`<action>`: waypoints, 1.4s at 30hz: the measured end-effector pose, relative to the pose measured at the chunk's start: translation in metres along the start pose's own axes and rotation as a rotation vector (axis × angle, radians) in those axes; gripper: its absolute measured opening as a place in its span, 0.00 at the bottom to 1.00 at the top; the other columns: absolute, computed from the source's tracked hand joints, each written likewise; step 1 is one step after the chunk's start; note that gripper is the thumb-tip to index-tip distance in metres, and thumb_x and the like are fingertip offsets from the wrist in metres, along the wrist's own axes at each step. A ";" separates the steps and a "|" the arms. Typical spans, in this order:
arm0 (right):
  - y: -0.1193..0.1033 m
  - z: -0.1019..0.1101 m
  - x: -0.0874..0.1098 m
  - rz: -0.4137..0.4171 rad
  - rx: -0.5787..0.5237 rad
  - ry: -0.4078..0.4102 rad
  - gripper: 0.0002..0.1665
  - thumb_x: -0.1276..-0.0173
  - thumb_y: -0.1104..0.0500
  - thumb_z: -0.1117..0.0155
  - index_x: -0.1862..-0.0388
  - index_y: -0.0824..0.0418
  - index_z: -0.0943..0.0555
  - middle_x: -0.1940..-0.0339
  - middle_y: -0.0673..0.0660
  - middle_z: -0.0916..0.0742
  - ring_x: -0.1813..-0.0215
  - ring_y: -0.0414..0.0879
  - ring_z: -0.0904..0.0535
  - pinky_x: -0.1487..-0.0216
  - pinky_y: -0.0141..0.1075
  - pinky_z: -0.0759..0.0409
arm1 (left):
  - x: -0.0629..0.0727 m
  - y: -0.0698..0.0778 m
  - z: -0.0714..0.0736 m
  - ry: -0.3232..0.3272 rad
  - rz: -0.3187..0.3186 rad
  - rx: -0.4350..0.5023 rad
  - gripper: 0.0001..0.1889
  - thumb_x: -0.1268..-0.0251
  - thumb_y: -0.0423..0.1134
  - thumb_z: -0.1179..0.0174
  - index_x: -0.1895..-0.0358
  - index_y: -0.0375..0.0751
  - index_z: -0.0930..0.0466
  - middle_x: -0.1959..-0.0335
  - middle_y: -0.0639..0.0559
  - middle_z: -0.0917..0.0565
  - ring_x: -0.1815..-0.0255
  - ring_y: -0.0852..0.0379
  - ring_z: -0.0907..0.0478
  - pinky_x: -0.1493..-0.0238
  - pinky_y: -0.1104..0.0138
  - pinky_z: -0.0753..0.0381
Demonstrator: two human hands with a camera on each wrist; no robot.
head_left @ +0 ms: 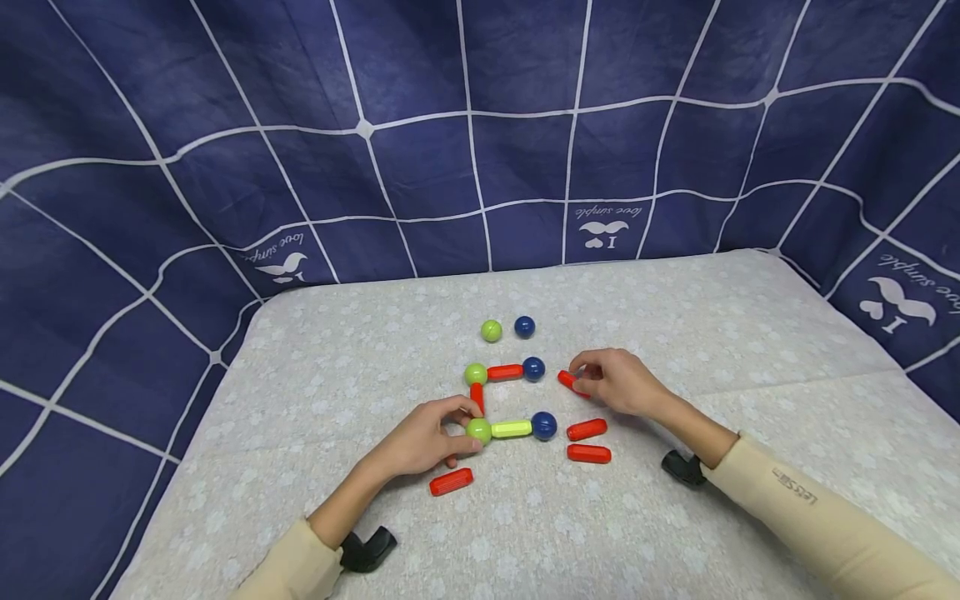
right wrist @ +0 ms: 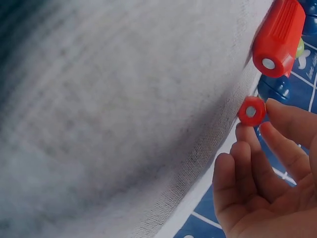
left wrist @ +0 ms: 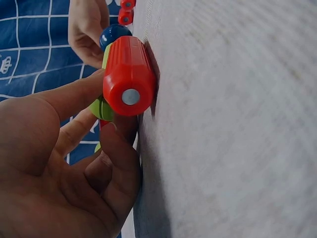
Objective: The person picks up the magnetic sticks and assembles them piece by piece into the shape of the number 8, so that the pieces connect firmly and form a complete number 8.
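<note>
On the cloth lies a partly joined shape of magnetic rods and balls. My left hand (head_left: pixel 423 437) holds its near green ball (head_left: pixel 478 431) between thumb and fingers. From this ball a yellow-green rod (head_left: pixel 512 429) runs right to a blue ball (head_left: pixel 543 426). A red rod (head_left: pixel 477 398) leads away to another green ball (head_left: pixel 476 374), which a further red rod (head_left: pixel 505 372) links to a second blue ball (head_left: pixel 533 368). My right hand (head_left: pixel 617 383) pinches a loose red magnetic rod (right wrist: pixel 251 111), its metal end showing in the right wrist view.
Two red rods, one farther (head_left: pixel 587 429) and one nearer (head_left: pixel 588 453), lie between the shape and my right forearm. Another red rod (head_left: pixel 452 482) lies just nearer than my left hand. Behind the shape sit a loose green ball (head_left: pixel 491 331) and blue ball (head_left: pixel 525 327). A blue curtain (head_left: pixel 420 167) hangs behind.
</note>
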State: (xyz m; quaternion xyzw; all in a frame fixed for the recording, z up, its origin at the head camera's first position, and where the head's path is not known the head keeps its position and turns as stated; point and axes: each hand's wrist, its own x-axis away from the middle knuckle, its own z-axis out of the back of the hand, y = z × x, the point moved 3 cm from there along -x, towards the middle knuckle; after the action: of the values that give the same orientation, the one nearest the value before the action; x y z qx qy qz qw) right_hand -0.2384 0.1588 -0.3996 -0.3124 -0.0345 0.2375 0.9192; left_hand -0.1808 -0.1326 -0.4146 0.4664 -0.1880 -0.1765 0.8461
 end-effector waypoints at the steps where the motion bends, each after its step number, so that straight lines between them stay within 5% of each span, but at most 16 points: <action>1: 0.000 -0.001 0.000 -0.007 0.004 -0.005 0.09 0.37 0.66 0.31 0.57 0.62 0.15 0.75 0.49 0.20 0.72 0.43 0.27 0.69 0.37 0.29 | 0.000 0.000 0.000 0.000 -0.001 0.002 0.15 0.40 0.38 0.29 0.51 0.45 0.22 0.59 0.49 0.20 0.82 0.54 0.23 0.74 0.65 0.22; 18: -0.001 -0.002 0.002 0.002 0.007 -0.022 0.13 0.35 0.65 0.33 0.51 0.63 0.16 0.77 0.47 0.20 0.76 0.41 0.28 0.73 0.36 0.29 | 0.001 -0.001 -0.001 -0.003 0.006 0.011 0.15 0.40 0.38 0.29 0.51 0.46 0.22 0.59 0.48 0.20 0.81 0.55 0.23 0.75 0.65 0.22; 33: -0.020 -0.008 0.005 -0.008 -0.188 -0.041 0.13 0.35 0.65 0.34 0.51 0.63 0.16 0.76 0.49 0.16 0.72 0.44 0.23 0.71 0.35 0.26 | 0.001 -0.001 0.000 -0.006 -0.001 0.018 0.15 0.40 0.38 0.29 0.51 0.45 0.22 0.59 0.48 0.20 0.82 0.54 0.23 0.75 0.65 0.22; 42: -0.025 -0.017 0.001 -0.032 -0.148 -0.005 0.12 0.34 0.64 0.33 0.52 0.61 0.15 0.77 0.48 0.16 0.75 0.42 0.25 0.74 0.34 0.30 | 0.000 -0.002 0.000 -0.010 0.003 0.033 0.16 0.40 0.38 0.29 0.51 0.45 0.22 0.59 0.48 0.20 0.81 0.54 0.23 0.74 0.65 0.22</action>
State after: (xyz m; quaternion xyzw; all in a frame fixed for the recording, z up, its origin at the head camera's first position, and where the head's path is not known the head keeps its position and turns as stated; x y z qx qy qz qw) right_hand -0.2231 0.1323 -0.3985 -0.3783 -0.0592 0.2203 0.8971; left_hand -0.1805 -0.1337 -0.4163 0.4791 -0.1955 -0.1746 0.8377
